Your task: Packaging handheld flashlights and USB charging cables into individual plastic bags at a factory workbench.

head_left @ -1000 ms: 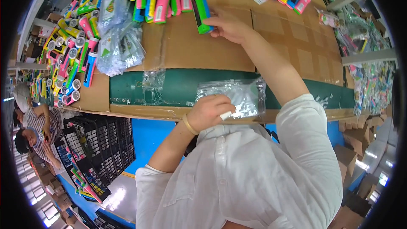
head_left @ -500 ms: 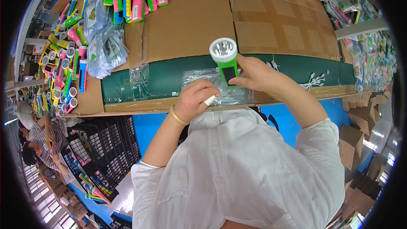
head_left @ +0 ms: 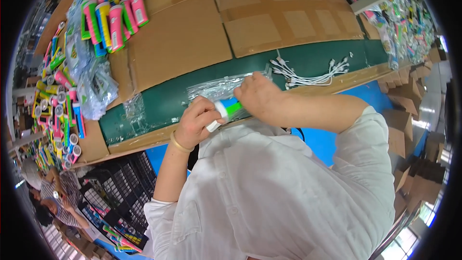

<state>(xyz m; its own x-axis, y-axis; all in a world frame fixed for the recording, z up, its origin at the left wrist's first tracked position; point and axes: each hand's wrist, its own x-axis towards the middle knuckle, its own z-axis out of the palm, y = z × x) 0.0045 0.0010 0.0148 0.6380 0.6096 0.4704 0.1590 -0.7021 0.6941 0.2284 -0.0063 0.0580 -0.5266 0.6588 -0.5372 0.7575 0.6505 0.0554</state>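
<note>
A flashlight [head_left: 232, 107] with a white head and a blue-and-green body lies sideways between my hands, low over the near edge of the table. My right hand [head_left: 260, 97] is closed around its tail end, hiding that part. At the white head, my left hand [head_left: 195, 123] has its fingers curled against the rim. A small white piece [head_left: 212, 126] shows at the left thumb; whether it is a cover or something held, I cannot tell. Clear plastic bags [head_left: 207, 89] lie flat under and beyond the hands.
White cables [head_left: 313, 74] lie in a bunch to the right. Colourful flashlights [head_left: 115, 24] stand at the far left beside stacked plastic bags [head_left: 89, 74]; more are heaped at left [head_left: 57, 110]. Cardboard [head_left: 288, 14] covers the far table. A black crate [head_left: 120, 188] stands below left, near another person [head_left: 60, 192].
The flashlight has gone from upright in my right hand to lying sideways, its head now at my left hand. The view has shifted, bringing the white cables more fully into sight.
</note>
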